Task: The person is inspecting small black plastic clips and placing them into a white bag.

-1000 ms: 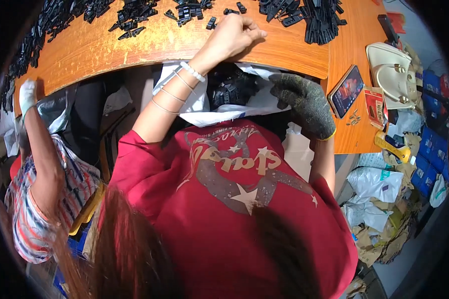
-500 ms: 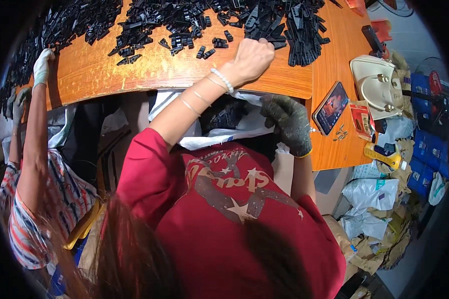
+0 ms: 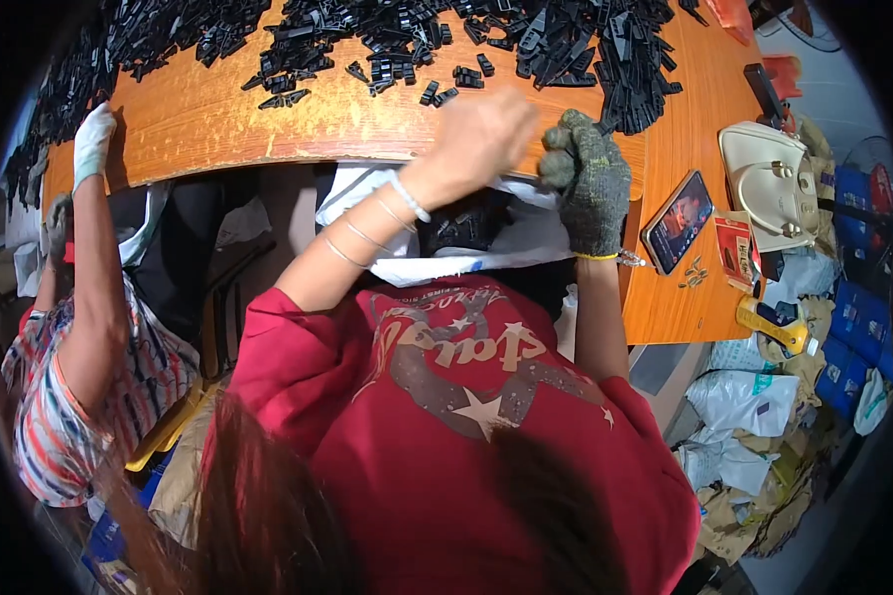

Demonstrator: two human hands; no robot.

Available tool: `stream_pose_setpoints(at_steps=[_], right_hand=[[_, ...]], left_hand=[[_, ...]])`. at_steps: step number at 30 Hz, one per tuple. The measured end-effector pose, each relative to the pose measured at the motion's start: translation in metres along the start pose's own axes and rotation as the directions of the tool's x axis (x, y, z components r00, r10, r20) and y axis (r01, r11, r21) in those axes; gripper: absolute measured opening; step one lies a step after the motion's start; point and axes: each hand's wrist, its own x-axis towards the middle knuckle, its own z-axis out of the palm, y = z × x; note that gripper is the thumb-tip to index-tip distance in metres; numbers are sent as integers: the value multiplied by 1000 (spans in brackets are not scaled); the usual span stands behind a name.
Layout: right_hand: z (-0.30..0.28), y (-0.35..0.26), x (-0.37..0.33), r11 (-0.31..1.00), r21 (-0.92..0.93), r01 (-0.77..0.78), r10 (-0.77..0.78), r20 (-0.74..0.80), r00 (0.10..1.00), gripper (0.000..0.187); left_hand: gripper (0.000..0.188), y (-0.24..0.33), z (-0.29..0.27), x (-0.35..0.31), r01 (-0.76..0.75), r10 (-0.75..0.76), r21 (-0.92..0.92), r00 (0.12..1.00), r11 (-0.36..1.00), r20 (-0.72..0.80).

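My left hand (image 3: 486, 137), bare with a beaded bracelet and thin bangles, hovers over the table's front edge; motion smears its fingers. Beside it on the right is my right hand (image 3: 593, 183) in a dark grey knitted glove, its fingers curled together at the table edge; whatever they may hold is hidden. Just beyond lies a heap of long black plastic pieces (image 3: 637, 84), with short black clip-like pieces (image 3: 392, 67) to its left. Below both hands, a white sack (image 3: 422, 270) gapes open against the table edge with black pieces inside.
On the wooden table's (image 3: 198, 134) right side lie a lit phone (image 3: 677, 220), a red packet (image 3: 736, 248), a cream handbag (image 3: 772, 188) and a yellow bottle (image 3: 776, 325). Bags and crumpled paper cover the floor at right. At left, a co-worker's gloved hand (image 3: 93, 144) rests by more black pieces.
My right hand has risen from below the table edge to beside the long pieces. The left hand has drawn back from the heap toward it. The whole view has shifted slightly.
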Motion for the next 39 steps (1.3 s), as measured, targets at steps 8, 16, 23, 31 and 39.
stream_pose_setpoints(at_steps=[8,16,23,31,39], right_hand=[[-7,-6,-13,876,-465,132,-140,19,990,30],[-27,-21,8,-83,-652,753,-280,741,611,22],[-18,-42,15,-172,-632,756,-156,775,612,22],[23,-57,25,-274,-736,619,149,604,783,17],[41,-51,30,-275,-817,506,193,469,862,16]], left_hand=[[13,-40,-22,8,89,-118,238,987,967,112],[13,-14,-2,2,47,3,-169,959,984,282],[12,-14,0,1,57,-3,-163,949,985,315],[10,-15,1,2,58,18,-250,957,966,291],[15,-14,3,-6,150,-65,-373,971,916,231]])
